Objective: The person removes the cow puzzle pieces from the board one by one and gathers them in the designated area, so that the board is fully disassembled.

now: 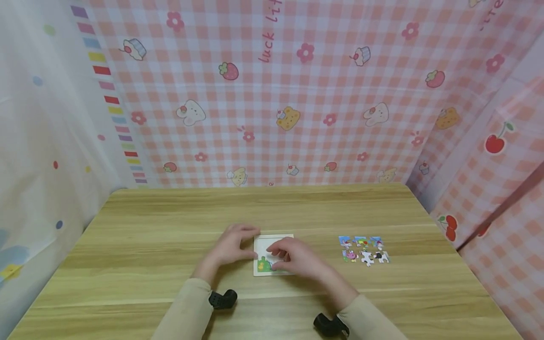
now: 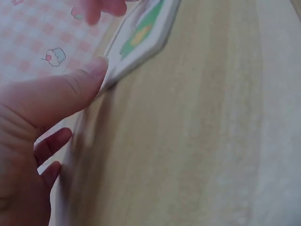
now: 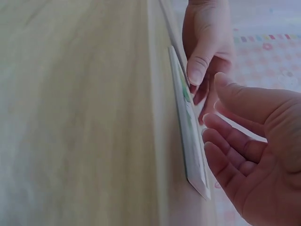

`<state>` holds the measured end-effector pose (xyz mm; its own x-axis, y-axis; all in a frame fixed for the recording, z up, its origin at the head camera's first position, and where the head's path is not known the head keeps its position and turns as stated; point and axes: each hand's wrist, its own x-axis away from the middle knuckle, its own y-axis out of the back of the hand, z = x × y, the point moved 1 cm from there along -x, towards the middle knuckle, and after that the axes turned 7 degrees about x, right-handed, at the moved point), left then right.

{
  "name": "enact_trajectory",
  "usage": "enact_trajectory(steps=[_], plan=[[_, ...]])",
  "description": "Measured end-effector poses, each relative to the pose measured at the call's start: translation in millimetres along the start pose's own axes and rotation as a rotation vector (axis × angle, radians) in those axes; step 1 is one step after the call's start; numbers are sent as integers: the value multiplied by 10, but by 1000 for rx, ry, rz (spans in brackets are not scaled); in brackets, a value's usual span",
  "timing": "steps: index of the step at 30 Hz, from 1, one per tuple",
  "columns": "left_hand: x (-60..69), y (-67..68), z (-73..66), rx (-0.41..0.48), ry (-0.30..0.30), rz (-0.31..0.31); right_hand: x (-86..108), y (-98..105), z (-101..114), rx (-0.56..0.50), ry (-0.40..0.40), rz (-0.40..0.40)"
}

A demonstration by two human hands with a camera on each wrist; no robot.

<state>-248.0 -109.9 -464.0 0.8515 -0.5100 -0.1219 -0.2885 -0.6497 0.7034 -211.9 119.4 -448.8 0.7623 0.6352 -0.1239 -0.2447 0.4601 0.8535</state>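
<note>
A square puzzle tray [image 1: 274,235] with a pale rim lies on the table in front of me. In its lower left part sits a green puzzle piece [image 1: 262,266] with a yellow figure; my right hand hides part of the tray beside it. My left hand [image 1: 229,246] is at the tray's left side, with the thumb [image 2: 70,92] against the rim and the other fingers loose. Over the tray hovers my right hand [image 1: 299,257], fingers softly bent and thumb apart from them. Nothing shows between its fingers [image 3: 230,136] in the right wrist view.
Several loose puzzle pieces [image 1: 351,256] lie in two rows on the wooden table [image 1: 170,222], right of the tray. A pink checked curtain [image 1: 263,94] hangs behind the table's far edge. Black wrist devices [image 1: 223,299] are on both forearms.
</note>
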Motion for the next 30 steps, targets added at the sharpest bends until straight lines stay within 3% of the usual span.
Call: enact_trajectory(steps=[12,30], plan=[[27,-57,90,-51,-55,-10,-145,-151,21,43,2,16],[69,-69,94,-47,-80,-46,-171,-210,115,20,-131,27]])
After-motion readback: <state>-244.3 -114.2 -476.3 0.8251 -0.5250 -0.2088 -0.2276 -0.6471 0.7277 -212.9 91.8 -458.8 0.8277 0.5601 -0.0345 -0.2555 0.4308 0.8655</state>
